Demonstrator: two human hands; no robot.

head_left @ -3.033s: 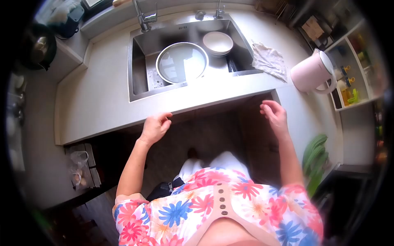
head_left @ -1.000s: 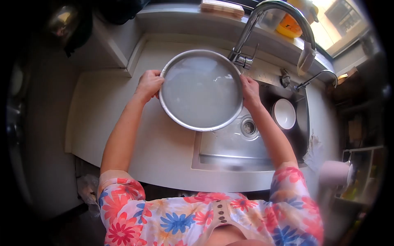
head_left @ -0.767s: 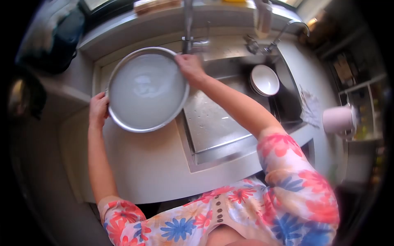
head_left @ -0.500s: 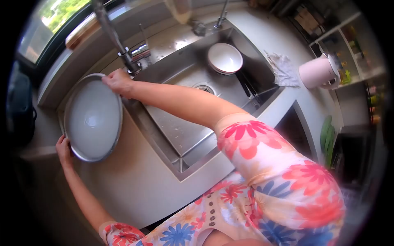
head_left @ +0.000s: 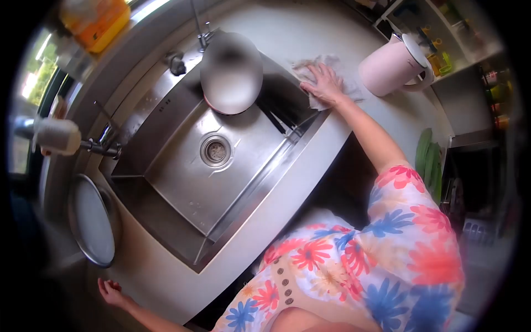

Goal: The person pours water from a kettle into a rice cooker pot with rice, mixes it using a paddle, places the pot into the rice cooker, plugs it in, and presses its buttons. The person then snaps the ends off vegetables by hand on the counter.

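My right hand lies with spread fingers on a crumpled pale cloth, on the counter right of the sink. A large round dish, light grey inside with a metallic-looking rim, stands tilted on the counter left of the sink. Just below it is my left hand, apart from the dish, its fingers loosely bent and holding nothing. In the far corner of the steel sink sits a white bowl, its upper part blurred. Beside the bowl lie dark, slim utensils.
A pink kettle stands right of the cloth. The faucet rises at the sink's left edge. Long green vegetables lie farther right. A bottle with orange liquid is on the window ledge. The front counter edge borders my body.
Both hands have let go of the round dish, which now leans on the counter. My right hand has crossed rightward onto the cloth; my left has dropped lower. The view has swung right.
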